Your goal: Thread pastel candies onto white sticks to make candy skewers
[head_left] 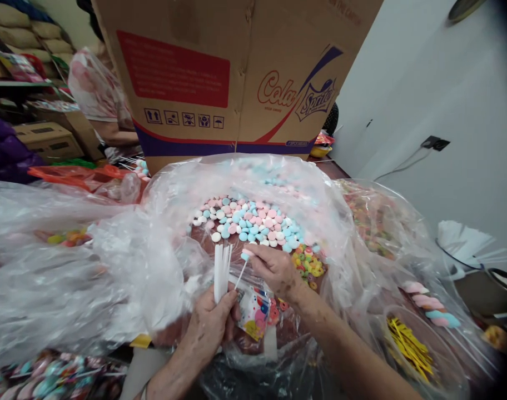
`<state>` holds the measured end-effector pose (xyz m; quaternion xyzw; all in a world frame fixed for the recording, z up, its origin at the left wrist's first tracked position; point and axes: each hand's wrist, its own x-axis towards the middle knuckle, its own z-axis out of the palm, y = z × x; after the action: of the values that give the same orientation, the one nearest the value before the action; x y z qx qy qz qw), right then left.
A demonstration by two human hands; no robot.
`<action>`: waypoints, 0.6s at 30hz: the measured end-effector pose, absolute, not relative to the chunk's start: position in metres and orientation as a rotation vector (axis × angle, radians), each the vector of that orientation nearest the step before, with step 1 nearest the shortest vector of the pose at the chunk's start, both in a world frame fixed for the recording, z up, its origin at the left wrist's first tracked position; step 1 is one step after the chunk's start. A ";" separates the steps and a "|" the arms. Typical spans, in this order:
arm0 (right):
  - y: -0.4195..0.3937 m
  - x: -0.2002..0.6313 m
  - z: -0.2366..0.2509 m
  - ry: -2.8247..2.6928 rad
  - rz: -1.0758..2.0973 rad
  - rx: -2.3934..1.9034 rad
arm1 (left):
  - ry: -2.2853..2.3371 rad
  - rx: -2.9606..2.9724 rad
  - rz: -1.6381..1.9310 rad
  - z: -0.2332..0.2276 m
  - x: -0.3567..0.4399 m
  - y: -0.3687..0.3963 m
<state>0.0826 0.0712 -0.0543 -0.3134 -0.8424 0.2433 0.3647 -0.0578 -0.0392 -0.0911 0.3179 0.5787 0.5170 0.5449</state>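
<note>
My left hand point(214, 311) is closed around a bundle of white sticks point(221, 272), which point upward. One white stick point(240, 273) leans out to the right of the bundle, and its tip meets pink and blue marshmallow candies point(247, 254). Those candies are pinched by the fingers of my right hand point(274, 269). Below my hands lies a printed plastic bag point(253, 314) with coloured dots. Just beyond, a pile of pink, blue and white round candies point(253, 219) spreads over the brown table. Coloured gummy rings point(309, 264) sit right of my right hand.
A large cardboard box point(237, 83) stands behind the candies. Clear plastic sheeting point(90, 266) covers much of the left. At right are a clear tub of yellow twist ties point(409, 347), a twisted marshmallow stick point(432, 305) and bagged gummies point(370, 216). Another person point(99, 94) is at back left.
</note>
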 end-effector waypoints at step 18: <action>0.066 0.130 -0.044 -2.376 0.299 -1.126 | 1.444 0.799 1.177 -0.095 -0.061 -0.040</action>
<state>0.1303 0.0663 -0.0435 -0.4125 -0.8705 0.1095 0.2450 -0.0607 -0.0401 -0.0947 0.3347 0.6044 0.4927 0.5290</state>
